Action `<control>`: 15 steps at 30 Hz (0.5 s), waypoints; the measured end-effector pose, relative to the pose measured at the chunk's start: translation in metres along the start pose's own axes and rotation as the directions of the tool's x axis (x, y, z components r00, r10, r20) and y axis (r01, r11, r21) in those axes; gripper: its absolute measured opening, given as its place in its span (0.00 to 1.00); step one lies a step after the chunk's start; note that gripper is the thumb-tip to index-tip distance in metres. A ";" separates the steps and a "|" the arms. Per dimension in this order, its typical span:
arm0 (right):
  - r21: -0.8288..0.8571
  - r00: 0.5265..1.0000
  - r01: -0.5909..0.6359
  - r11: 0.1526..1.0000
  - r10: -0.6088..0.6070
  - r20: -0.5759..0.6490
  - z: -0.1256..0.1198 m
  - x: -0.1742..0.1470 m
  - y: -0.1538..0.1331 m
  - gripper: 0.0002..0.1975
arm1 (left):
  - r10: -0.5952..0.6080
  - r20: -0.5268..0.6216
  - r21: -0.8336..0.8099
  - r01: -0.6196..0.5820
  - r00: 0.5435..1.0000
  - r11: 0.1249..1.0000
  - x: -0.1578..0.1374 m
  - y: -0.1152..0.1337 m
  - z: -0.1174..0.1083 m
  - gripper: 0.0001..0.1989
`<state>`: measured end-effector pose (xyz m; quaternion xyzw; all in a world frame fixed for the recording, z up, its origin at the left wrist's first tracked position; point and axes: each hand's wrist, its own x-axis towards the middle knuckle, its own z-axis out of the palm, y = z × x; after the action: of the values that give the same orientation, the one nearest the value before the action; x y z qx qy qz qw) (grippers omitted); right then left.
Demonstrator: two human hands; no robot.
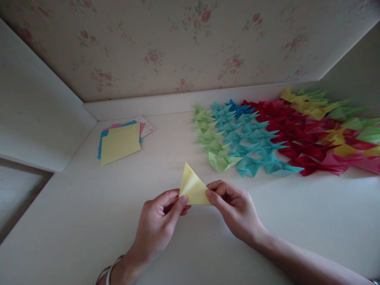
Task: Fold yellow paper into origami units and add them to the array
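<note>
A pale yellow sheet of origami paper [194, 188], folded into a triangle with one corner pointing up, is held over the white table between both hands. My left hand [162, 219] pinches its lower left corner, thumb in front and fingers behind. At the lower right corner, my right hand [234, 209] is closed on the paper between thumb and curled fingers. The fingertips behind the paper are partly hidden.
Several folded paper cranes in green [212, 136], light blue [246, 138], red [285, 130] and yellow [314, 107] stand in rows at right. A stack of coloured paper [120, 144] lies back left. A flower-patterned wall [178, 47] rises behind the white table [74, 221].
</note>
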<state>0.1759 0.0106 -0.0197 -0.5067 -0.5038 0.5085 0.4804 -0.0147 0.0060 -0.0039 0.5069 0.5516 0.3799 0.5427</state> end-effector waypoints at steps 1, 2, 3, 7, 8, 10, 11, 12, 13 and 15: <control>0.001 1.000 -0.005 1.000 0.005 0.000 0.000 0.000 0.000 0.16 | -0.001 -0.003 -0.003 0.001 1.000 1.000 0.000 0.000 0.000 0.09; 0.003 1.000 -0.011 1.000 0.011 0.002 0.000 0.000 0.000 0.16 | -0.002 -0.006 -0.006 0.002 1.000 1.000 0.000 0.000 0.000 0.09; 0.006 1.000 -0.018 1.000 0.018 0.006 0.000 0.001 0.000 0.16 | -0.003 -0.009 -0.009 0.003 1.000 1.000 0.000 0.000 0.000 0.08; 0.027 0.999 -0.043 0.999 0.042 0.033 -0.001 0.001 0.002 0.16 | -0.004 -0.010 -0.020 0.003 1.000 1.000 0.000 0.001 0.000 0.08; 0.033 0.998 -0.049 0.998 0.047 0.039 -0.001 0.001 0.003 0.16 | -0.002 -0.010 -0.020 0.002 1.000 1.000 0.000 0.000 0.000 0.08; 0.051 0.996 -0.064 0.997 0.061 0.059 -0.002 0.001 0.003 0.16 | 0.000 -0.011 -0.016 -0.001 1.000 1.000 0.000 0.000 -0.001 0.08; 0.061 0.995 -0.076 0.995 0.072 0.072 -0.003 0.001 0.003 0.15 | 0.001 -0.012 -0.012 -0.002 1.000 1.000 0.000 0.000 -0.001 0.08; 0.072 0.992 -0.095 0.993 0.089 0.091 -0.003 0.001 0.002 0.14 | 0.002 -0.012 -0.009 -0.002 1.000 1.000 -0.001 0.000 -0.001 0.08; 0.085 0.987 -0.121 0.989 0.111 0.113 -0.002 0.001 0.001 0.13 | 0.001 -0.012 -0.007 -0.001 1.000 1.000 -0.001 0.000 -0.001 0.08; 0.137 0.977 -0.173 0.975 0.153 0.147 -0.001 0.001 0.000 0.11 | -0.001 -0.012 -0.003 0.001 1.000 1.000 -0.001 0.000 -0.002 0.08</control>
<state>0.1772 0.0118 -0.0197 -0.4732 -0.4526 0.6158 0.4381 -0.0167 0.0048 -0.0039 0.5034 0.5546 0.3834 0.5403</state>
